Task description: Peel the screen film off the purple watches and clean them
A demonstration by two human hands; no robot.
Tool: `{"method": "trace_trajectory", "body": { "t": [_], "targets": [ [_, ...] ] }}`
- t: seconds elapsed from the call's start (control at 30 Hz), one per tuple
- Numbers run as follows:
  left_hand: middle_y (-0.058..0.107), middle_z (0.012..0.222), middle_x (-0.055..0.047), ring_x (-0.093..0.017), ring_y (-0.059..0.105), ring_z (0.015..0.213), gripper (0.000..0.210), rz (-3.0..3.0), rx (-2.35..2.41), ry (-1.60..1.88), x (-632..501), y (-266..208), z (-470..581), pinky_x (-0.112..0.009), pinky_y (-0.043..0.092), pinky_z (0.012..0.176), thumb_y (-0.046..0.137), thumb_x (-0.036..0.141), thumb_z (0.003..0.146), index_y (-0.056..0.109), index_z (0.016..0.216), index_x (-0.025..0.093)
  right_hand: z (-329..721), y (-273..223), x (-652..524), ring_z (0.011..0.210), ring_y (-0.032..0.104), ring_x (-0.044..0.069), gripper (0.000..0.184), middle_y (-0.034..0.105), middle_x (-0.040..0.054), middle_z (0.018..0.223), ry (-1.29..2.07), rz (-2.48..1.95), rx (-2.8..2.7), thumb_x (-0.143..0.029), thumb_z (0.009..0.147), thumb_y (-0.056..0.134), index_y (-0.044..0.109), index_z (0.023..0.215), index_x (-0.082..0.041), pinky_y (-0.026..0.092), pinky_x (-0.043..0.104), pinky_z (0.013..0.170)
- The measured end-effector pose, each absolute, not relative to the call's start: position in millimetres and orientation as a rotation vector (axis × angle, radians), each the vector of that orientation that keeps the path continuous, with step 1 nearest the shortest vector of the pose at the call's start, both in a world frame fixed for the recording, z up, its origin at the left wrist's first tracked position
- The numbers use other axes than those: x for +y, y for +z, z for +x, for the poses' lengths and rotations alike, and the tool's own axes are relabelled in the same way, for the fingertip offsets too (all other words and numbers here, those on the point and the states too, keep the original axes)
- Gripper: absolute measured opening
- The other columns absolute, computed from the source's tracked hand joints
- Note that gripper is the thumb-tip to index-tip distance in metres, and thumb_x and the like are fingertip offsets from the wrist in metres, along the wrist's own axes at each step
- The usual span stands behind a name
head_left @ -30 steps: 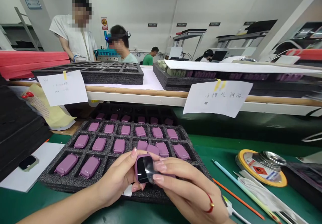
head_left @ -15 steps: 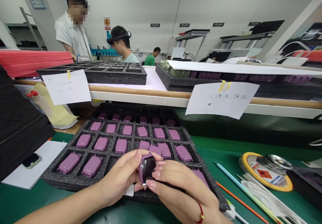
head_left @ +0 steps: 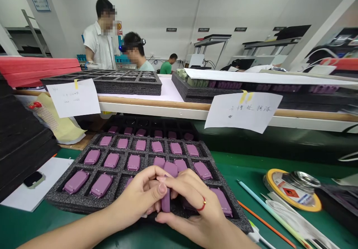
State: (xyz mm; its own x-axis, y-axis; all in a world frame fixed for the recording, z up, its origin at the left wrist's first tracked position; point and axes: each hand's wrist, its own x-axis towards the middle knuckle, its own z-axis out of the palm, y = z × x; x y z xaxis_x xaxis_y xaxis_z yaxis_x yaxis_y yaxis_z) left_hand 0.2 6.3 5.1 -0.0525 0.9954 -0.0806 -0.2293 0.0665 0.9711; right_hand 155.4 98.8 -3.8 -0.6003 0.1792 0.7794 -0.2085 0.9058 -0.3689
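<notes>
A purple smartwatch case (head_left: 166, 200) is held edge-on between my two hands, over the near side of a black foam tray (head_left: 69, 203). My left hand (head_left: 148, 191) is closed on it from the left, thumb pressed near its upper end. From the right, my right hand (head_left: 192, 196) grips it, with the fingers over the top and the thumb by the lower end. Its screen is out of sight now. Purple watch cases (head_left: 102, 184) lie face down in the tray's compartments, and one loose case (head_left: 170, 168) rests just beyond my fingers.
On the right lie a light-blue pen-like stick (head_left: 260, 198), an orange stick (head_left: 268, 224) and a yellow-rimmed round tin (head_left: 293, 191). A green watch case (head_left: 35, 180) sits on white paper at left. A shelf edge (head_left: 156, 107) crosses above the tray; co-workers are behind it.
The watch case has been turned from screen-up to edge-on. My right hand has rotated around it, its thumb now showing below. The standing co-worker has shifted right.
</notes>
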Motion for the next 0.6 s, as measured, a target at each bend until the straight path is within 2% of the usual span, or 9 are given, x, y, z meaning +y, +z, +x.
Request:
{"method": "trace_trajectory", "body": {
  "t": [0.17, 0.4, 0.47, 0.6],
  "targets": [
    [0.052, 0.06, 0.008, 0.0, 0.027, 0.039, 0.055, 0.746, 1.104, 1.372, 7.6, 10.8, 1.7, -0.012, 0.017, 0.035, 0.066, 0.073, 0.078, 0.051, 0.082, 0.02, 155.9, -1.6, 100.8, 0.078, 0.063, 0.015, 0.053, 0.069, 0.0033, 0.092, 0.677, -0.023, -2.074, -0.045, 0.087, 0.075, 0.055, 0.13, -0.021, 0.055, 0.029, 0.073],
    [0.05, 0.057, 0.008, 0.0, 0.026, 0.036, 0.053, 0.742, 1.094, 1.374, 6.9, 12.3, 2.4, -0.013, 0.017, 0.034, 0.065, 0.071, 0.08, 0.054, 0.085, 0.02, 155.8, 1.0, 101.6, 0.085, 0.069, 0.018, 0.056, 0.073, 0.0063, 0.101, 0.66, -0.028, -2.099, -0.041, 0.087, 0.077, 0.053, 0.134, -0.023, 0.058, 0.033, 0.08],
    [0.048, 0.056, 0.009, 0.0, 0.027, 0.036, 0.053, 0.737, 1.095, 1.378, 6.4, 12.5, 2.4, -0.013, 0.017, 0.034, 0.067, 0.07, 0.079, 0.053, 0.084, 0.02, 155.8, -0.3, 101.0, 0.089, 0.069, 0.019, 0.055, 0.073, 0.0064, 0.104, 0.657, -0.037, -2.113, -0.037, 0.086, 0.078, 0.054, 0.133, -0.022, 0.058, 0.033, 0.083],
    [0.047, 0.055, 0.01, 0.0, 0.028, 0.035, 0.052, 0.728, 1.074, 1.365, 6.9, 12.0, 2.4, -0.013, 0.014, 0.034, 0.069, 0.068, 0.079, 0.05, 0.081, 0.02, 155.3, -2.0, 100.4, 0.101, 0.069, 0.019, 0.053, 0.071, 0.0068, 0.112, 0.609, -0.07, -2.097, -0.018, 0.081, 0.077, 0.056, 0.13, -0.021, 0.058, 0.03, 0.09]
  ]
}}
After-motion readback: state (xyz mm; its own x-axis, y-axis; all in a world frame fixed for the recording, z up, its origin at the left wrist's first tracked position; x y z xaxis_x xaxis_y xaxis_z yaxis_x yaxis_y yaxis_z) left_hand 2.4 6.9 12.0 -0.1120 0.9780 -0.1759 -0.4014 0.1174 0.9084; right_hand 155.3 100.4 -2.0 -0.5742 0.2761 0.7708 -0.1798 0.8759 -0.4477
